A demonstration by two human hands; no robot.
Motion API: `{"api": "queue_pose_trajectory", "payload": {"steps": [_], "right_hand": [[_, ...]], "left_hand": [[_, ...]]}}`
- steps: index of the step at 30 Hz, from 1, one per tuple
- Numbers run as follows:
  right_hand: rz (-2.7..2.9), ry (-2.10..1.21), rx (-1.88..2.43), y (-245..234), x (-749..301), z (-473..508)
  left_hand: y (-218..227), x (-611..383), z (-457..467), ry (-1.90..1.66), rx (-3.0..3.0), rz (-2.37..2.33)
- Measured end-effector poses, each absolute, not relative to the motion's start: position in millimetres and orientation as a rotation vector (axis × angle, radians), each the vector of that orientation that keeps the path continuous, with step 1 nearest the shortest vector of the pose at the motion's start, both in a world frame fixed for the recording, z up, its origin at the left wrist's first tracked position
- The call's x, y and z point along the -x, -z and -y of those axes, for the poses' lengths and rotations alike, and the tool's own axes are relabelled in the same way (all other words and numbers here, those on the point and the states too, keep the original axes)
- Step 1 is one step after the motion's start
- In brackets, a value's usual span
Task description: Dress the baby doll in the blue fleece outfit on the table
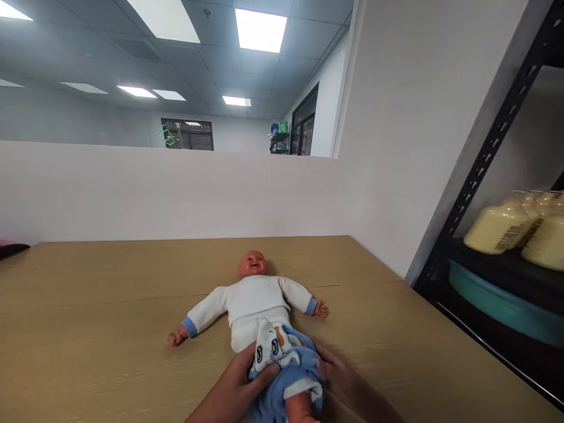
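Observation:
A baby doll [258, 302] in a white long-sleeved top with blue cuffs lies on its back, arms spread, head away from me. Blue baby pants [286, 388] with a white cartoon face on them are bunched around the doll's lower body, and one bare leg [300, 408] sticks out of a white-trimmed leg opening. My left hand [247, 376] grips the pants at their left side, thumb on top. On the right side my right hand [337, 376] is closed on the cloth, its fingers partly hidden behind it.
The doll lies on a brown tabletop [110, 323] against a white wall with a window. A black metal shelf [480, 158] stands at the right, with yellow-filled bottles [502, 226] above a teal basin [506, 302]. A dark object [13, 251] lies at the far left.

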State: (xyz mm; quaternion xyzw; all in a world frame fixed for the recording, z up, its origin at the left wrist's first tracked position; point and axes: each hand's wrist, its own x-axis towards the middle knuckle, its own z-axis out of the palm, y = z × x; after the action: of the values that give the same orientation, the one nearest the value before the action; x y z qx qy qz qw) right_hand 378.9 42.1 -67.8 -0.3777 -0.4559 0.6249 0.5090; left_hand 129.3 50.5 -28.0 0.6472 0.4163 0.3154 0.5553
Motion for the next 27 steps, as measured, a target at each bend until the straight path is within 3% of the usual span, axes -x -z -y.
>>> {"api": "queue_pose_trajectory", "payload": {"steps": [7,11,15,21,27], "right_hand": [[1.179,-1.553,0.87,90.7,-393.3,-83.2],[1.364,-1.389,1.056,101.6,-408.9,-103.6],[1.691,-1.375,1.005,90.5,-412.1,-121.2],[1.492,-1.201,1.129,82.0,-381.6,-156.2],[1.778,-1.233,1.127,73.5,-378.4,-173.5]], "left_hand": [[34.5,-98.5,-46.1,-0.723,-1.589,-1.343],[27.5,-78.9,-38.7,-0.623,-1.628,-1.31],[34.4,-68.6,-45.3,-0.708,-1.568,-1.22],[47.0,-78.3,-85.7,-0.94,-1.397,-1.186],[45.2,-85.4,-109.5,-1.069,-1.524,-1.269]]}}
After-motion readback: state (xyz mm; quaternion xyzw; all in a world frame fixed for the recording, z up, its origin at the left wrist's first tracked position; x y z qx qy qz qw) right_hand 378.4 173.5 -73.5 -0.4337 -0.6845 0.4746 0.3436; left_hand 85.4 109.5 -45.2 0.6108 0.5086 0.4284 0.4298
